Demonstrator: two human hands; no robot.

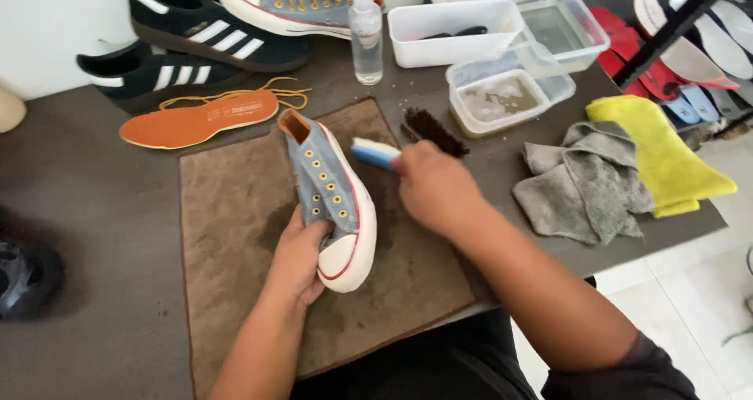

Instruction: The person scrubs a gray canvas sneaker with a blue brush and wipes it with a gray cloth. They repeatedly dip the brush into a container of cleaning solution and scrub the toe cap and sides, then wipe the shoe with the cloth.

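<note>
Here the left hand [296,260] wraps closed around the toe end of a grey-blue high-top sneaker [329,196] lying on the brown mat [227,235], toe toward the person, long axis running away. The right hand [427,187] clasps a blue-and-white brush [375,153] beside its laceless eyelets.

- We see a dark grey table [94,235] filling most of the view.
- Behind the table stands a white wall [47,23].
- Right of the table lies a pale tiled floor [690,290].
- Light is even and soft.
</note>
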